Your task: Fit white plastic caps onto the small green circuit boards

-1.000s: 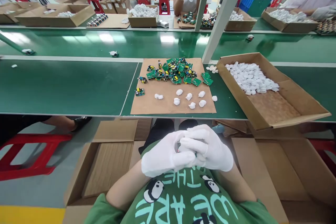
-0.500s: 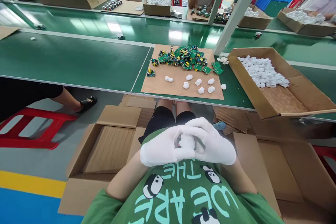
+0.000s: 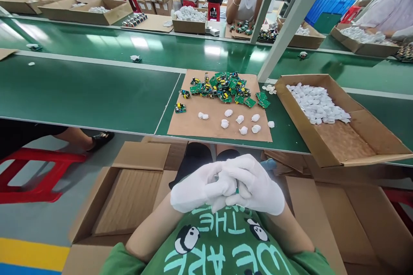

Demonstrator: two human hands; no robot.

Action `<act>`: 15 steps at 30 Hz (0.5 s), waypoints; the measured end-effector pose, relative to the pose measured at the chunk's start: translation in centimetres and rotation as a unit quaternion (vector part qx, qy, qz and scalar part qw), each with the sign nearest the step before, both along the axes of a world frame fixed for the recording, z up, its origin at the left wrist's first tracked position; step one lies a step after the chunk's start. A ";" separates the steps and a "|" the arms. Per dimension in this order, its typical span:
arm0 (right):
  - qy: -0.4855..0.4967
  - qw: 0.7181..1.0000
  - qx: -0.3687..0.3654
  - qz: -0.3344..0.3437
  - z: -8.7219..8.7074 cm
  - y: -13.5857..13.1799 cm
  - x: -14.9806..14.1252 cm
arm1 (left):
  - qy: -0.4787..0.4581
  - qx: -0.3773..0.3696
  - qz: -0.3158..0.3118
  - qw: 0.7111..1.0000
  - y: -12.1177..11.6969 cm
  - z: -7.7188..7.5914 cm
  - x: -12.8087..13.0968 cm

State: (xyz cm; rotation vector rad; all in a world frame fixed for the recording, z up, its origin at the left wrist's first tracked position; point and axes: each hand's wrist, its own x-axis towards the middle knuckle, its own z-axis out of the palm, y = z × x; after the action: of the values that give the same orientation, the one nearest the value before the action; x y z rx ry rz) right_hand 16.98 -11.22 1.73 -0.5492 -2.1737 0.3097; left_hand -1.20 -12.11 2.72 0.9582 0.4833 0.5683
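Both my hands wear white gloves and meet above my lap. My left hand (image 3: 201, 187) has its fingers curled inward against those of my right hand (image 3: 254, 184). The fingers of both are closed together and hide most of what lies between them; a small white piece may be there, but it blends with the gloves. On the bench beyond, a cardboard sheet (image 3: 190, 129) carries a pile of green circuit boards (image 3: 226, 88) with yellow and black parts. Several small white plastic pieces (image 3: 239, 119) lie in front of that pile.
An open cardboard box (image 3: 361, 137) of white plastic parts (image 3: 316, 103) stands right on the bench. Behind runs a green conveyor (image 3: 180, 49) with a few white pieces. A slanted metal post (image 3: 290, 30) rises nearby. Open cartons (image 3: 129, 197) flank my legs. People sit across the line.
The view has tilted up a little, so the bench sits lower in it. My fingers have closed further inward, covering the white piece that showed between them.
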 end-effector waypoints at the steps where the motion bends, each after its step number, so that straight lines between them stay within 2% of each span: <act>1: 0.007 1.000 -0.007 -0.009 -0.1 0.4 0.1 | -0.037 -0.027 0.003 0.999 0.5 -0.3 0.3; 4: 0.016 0.999 -0.016 -0.039 -0.1 1.8 0.2 | -0.110 -0.091 0.038 0.989 2.2 -0.8 1.3; 7: 0.008 0.996 -0.054 -0.072 -0.1 3.4 0.3 | -0.088 -0.119 0.068 0.987 4.1 -1.1 1.8; 10: -0.020 0.992 -0.111 -0.055 -0.4 5.0 0.4 | -0.070 -0.167 0.054 0.982 6.3 -1.1 1.9; 12: 0.014 0.993 -0.108 -0.044 -0.6 6.1 0.4 | -0.046 -0.144 0.030 0.988 7.5 -0.9 1.9; 15: 0.044 0.993 -0.083 -0.064 -0.7 7.5 0.7 | 0.023 -0.020 0.020 0.999 9.0 -0.3 2.1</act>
State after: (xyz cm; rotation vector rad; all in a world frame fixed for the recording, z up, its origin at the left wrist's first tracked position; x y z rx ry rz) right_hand 17.69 -3.74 1.05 -0.7507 -2.0278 0.4399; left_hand 0.91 -3.09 2.40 0.9274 0.5530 0.5717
